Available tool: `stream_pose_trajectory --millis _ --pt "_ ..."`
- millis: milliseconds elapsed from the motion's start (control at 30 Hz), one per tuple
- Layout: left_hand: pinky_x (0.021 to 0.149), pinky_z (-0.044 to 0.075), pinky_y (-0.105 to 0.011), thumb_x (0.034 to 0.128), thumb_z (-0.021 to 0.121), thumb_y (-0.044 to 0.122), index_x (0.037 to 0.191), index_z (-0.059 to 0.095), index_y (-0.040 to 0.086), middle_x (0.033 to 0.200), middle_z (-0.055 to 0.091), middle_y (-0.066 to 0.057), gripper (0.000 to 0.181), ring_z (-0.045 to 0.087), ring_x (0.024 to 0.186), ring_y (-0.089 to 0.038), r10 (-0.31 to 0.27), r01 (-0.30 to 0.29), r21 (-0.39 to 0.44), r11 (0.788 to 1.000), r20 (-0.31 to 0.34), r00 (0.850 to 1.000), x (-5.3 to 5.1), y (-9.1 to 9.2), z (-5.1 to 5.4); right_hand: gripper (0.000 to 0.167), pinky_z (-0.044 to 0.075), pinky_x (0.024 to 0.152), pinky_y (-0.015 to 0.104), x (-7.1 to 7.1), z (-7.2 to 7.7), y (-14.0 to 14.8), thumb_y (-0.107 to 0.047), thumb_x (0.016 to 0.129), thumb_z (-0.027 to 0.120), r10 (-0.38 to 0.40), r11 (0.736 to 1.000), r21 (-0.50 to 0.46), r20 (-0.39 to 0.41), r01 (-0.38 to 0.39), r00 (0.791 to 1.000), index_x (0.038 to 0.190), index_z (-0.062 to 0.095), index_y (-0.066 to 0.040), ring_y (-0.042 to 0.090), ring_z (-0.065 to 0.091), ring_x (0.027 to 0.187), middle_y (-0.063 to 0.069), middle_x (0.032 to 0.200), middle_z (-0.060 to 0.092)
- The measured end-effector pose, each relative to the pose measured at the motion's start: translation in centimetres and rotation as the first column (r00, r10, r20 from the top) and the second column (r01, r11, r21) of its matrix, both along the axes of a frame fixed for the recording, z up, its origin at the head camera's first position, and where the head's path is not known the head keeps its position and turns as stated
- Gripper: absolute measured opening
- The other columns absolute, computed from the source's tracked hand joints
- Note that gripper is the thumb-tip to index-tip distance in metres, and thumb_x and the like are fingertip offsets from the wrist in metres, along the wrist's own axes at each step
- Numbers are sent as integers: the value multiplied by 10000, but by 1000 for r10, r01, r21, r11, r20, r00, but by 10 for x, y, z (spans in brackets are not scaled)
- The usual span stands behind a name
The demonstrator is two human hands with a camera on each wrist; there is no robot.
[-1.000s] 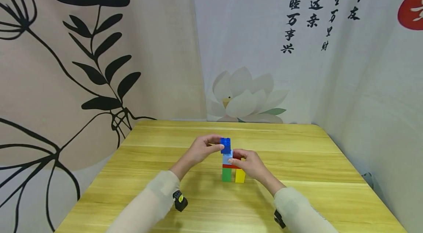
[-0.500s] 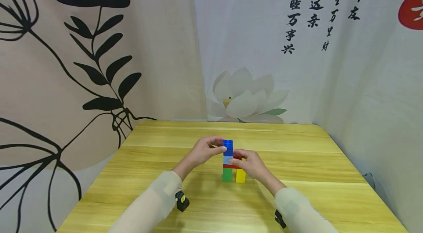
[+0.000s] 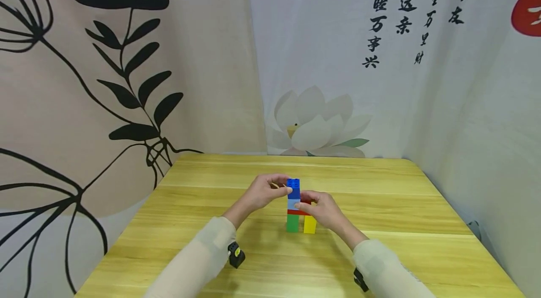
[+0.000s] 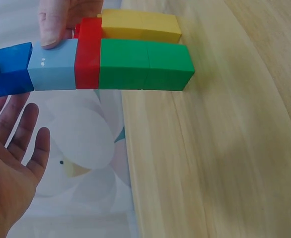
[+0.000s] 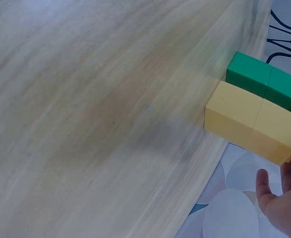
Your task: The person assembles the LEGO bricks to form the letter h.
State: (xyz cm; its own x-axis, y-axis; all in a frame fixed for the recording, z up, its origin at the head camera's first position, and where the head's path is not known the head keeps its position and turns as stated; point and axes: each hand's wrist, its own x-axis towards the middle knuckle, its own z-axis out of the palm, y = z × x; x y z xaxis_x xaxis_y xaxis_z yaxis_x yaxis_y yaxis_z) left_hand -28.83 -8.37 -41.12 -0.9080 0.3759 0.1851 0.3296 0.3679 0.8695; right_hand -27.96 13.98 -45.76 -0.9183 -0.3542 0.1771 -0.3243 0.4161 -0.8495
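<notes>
A small tower of toy building bricks stands upright on the table. Its legs are green bricks point(image 3: 292, 223) and yellow bricks point(image 3: 310, 224), bridged by a red brick point(image 4: 88, 54). On the red one, above the green leg, sits a light blue brick point(image 4: 53, 67), topped by a dark blue brick point(image 3: 294, 189). My left hand point(image 3: 265, 192) pinches the dark blue brick between thumb and fingers. Lower down, my right hand point(image 3: 324, 209) grips the light blue brick, its thumb on the near side. In the right wrist view only some right-hand fingers show, beside the red brick.
The wooden table point(image 3: 203, 223) has its far edge behind the tower. A printed curtain point(image 3: 211, 77) hangs beyond it. Black wrist cameras point(image 3: 235, 254) sit at both sleeves.
My left hand has brought the dark blue brick slightly right and down, from offset above the light blue brick to lined up on it. The right hand keeps its hold.
</notes>
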Motion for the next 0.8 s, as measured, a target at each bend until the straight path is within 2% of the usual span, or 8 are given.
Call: stream_pose_trajectory --millis 133,400,567,800 --pt "841 511 -351 931 716 309 1177 715 157 973 675 28 289 594 935 -201 6 -6 -34 999 -17 1000 0 1 3 365 534 894 437 0 0 1 -352 923 713 -2 1000 -6 5 2 1000 1217 708 -136 267 609 1103 15 1150 704" --pt "870 483 -368 928 710 346 1162 719 181 945 680 107 286 584 924 -154 -23 7 -142 990 -113 993 -1 5 8 407 558 841 374 0 -2 2 -378 916 717 19 1000 -17 30 -19 999 1236 696 -128 227 634 1037 13 1138 705" --pt "875 486 -353 945 694 322 1168 713 162 942 674 88 275 590 910 -142 -41 26 -123 992 -124 991 -2 8 6 406 558 842 373 -1 -2 2 -361 920 716 10 1000 -12 18 -10 1000 1240 693 -112 228 632 1039 23 1147 704" --pt "830 511 -359 945 701 294 1221 696 142 989 672 32 315 593 930 -178 -25 20 -56 998 -89 996 0 3 1 431 557 844 372 -1 -1 2 -362 916 720 25 999 -25 38 -24 999 1260 682 -105 235 629 1030 28 1144 702"
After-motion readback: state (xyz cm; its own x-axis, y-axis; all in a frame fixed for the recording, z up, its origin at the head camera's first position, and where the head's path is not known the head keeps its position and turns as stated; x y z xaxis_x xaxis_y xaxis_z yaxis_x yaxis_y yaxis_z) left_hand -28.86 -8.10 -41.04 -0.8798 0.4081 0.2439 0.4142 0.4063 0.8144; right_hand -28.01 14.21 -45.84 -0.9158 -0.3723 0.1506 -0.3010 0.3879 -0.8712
